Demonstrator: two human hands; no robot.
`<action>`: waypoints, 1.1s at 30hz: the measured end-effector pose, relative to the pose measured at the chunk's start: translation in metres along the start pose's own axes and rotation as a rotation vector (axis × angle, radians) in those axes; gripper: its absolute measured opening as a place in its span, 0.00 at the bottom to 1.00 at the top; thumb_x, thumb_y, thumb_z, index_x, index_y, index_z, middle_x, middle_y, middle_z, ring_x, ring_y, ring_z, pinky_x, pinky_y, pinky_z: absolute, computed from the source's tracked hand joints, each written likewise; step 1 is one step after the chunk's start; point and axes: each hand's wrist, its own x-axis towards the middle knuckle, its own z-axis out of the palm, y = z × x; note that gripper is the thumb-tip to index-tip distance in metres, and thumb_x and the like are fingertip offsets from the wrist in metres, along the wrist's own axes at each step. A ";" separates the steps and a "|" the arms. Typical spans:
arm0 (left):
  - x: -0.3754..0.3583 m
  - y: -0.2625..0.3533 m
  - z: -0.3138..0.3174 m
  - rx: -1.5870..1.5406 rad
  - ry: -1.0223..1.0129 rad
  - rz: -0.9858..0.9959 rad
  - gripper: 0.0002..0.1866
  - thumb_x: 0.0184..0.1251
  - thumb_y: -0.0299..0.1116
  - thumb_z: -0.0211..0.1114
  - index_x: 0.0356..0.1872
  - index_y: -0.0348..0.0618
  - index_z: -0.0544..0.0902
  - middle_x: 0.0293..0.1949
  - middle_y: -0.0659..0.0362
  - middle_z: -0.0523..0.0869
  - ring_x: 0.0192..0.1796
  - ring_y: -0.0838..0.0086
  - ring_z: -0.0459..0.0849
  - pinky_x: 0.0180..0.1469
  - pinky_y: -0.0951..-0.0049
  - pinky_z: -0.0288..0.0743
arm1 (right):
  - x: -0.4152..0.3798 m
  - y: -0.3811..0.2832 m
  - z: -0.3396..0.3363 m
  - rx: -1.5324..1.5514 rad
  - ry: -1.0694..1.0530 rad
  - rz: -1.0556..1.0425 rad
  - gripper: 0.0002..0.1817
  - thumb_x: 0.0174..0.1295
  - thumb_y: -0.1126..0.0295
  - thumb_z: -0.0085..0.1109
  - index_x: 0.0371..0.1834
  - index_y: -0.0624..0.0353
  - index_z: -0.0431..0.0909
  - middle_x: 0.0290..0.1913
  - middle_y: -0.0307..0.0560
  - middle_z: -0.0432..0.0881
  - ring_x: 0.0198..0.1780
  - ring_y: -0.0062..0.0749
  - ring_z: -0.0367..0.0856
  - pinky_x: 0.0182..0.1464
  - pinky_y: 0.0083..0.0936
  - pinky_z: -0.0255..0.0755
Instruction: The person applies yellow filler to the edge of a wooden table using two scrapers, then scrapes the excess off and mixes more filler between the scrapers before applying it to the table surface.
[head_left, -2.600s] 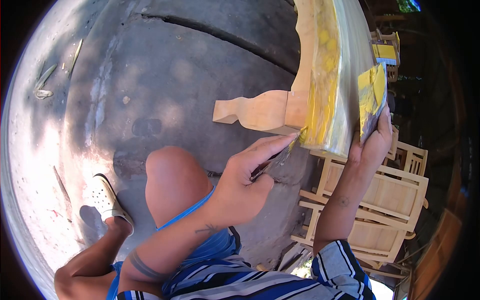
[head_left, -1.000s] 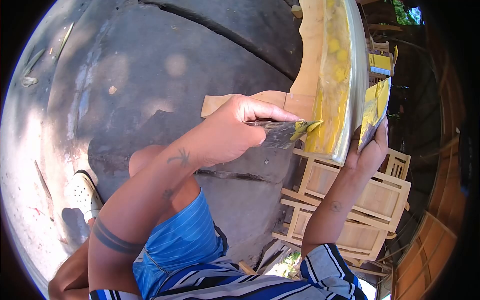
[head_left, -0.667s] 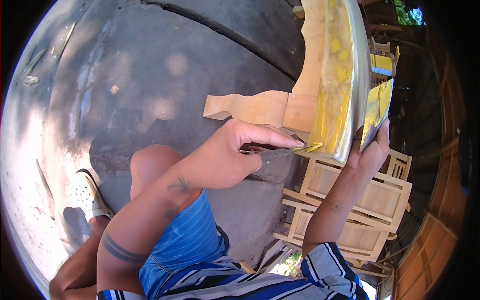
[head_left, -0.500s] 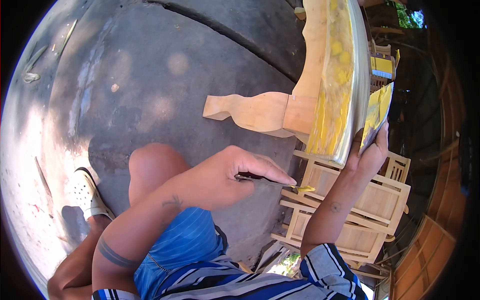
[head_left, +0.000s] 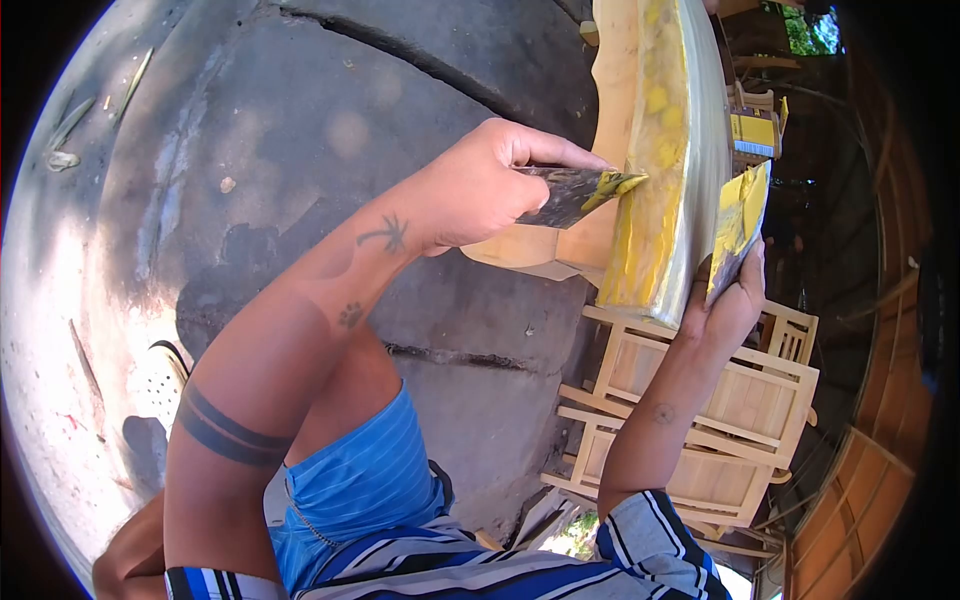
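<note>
My left hand grips a dark flat scraper with yellow paste on its tip. That tip meets the near edge of the yellow-smeared face of a pale wooden furniture piece. Yellow paste coats this face in streaks and patches. Below the scraper, a shaped wooden leg is partly covered by my left hand. On the far side, my right hand holds up a flat plate spread with yellow paste, close beside the lower end of the piece.
Pale slatted wooden frames are stacked below my right forearm. A container with a yellow label stands beyond the coated piece. The grey concrete floor has a dark crack running across it. My bent knee and blue shorts are under my left arm.
My left hand has moved up and away from my body, bringing the scraper from below the piece to its coated face. My right hand with the plate has barely shifted.
</note>
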 end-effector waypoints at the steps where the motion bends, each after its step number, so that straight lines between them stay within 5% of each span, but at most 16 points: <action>1: -0.002 -0.005 0.000 -0.028 -0.026 0.065 0.32 0.42 0.12 0.44 0.53 0.35 0.80 0.48 0.53 0.85 0.51 0.76 0.81 0.56 0.77 0.73 | -0.002 -0.002 0.003 -0.028 0.041 0.000 0.19 0.72 0.70 0.34 0.59 0.71 0.68 0.56 0.52 0.74 0.55 0.33 0.75 0.59 0.31 0.69; 10: -0.062 -0.010 0.017 0.020 -0.219 0.313 0.31 0.40 0.09 0.44 0.46 0.38 0.84 0.48 0.51 0.85 0.55 0.67 0.81 0.59 0.70 0.72 | 0.000 -0.001 0.001 0.000 0.062 0.008 0.18 0.72 0.70 0.37 0.57 0.71 0.69 0.54 0.50 0.76 0.53 0.31 0.77 0.57 0.29 0.70; 13: -0.065 -0.014 0.016 -0.034 -0.140 0.337 0.31 0.42 0.09 0.45 0.49 0.38 0.83 0.49 0.52 0.84 0.54 0.67 0.82 0.57 0.72 0.73 | 0.004 0.001 -0.004 0.018 0.021 0.006 0.18 0.72 0.70 0.37 0.57 0.71 0.69 0.53 0.50 0.76 0.53 0.31 0.77 0.57 0.28 0.70; 16: -0.060 -0.007 0.011 0.077 0.066 0.224 0.32 0.46 0.10 0.45 0.55 0.39 0.79 0.55 0.53 0.81 0.57 0.68 0.79 0.58 0.74 0.70 | 0.009 0.006 -0.014 0.027 -0.056 0.000 0.17 0.71 0.65 0.43 0.58 0.60 0.73 0.50 0.41 0.79 0.43 0.22 0.77 0.42 0.18 0.71; 24: -0.061 -0.044 0.044 0.101 0.125 0.361 0.34 0.45 0.09 0.43 0.58 0.39 0.77 0.58 0.54 0.79 0.65 0.65 0.72 0.66 0.71 0.62 | 0.009 0.006 -0.014 0.060 -0.012 0.003 0.16 0.71 0.66 0.44 0.55 0.63 0.74 0.47 0.42 0.80 0.38 0.22 0.79 0.37 0.18 0.74; 33: -0.069 -0.051 0.092 0.051 0.303 0.413 0.37 0.45 0.06 0.43 0.62 0.39 0.72 0.64 0.49 0.72 0.66 0.61 0.71 0.64 0.72 0.63 | 0.010 0.006 -0.013 0.137 -0.014 -0.017 0.14 0.71 0.68 0.45 0.49 0.66 0.75 0.39 0.46 0.82 0.29 0.22 0.80 0.29 0.14 0.76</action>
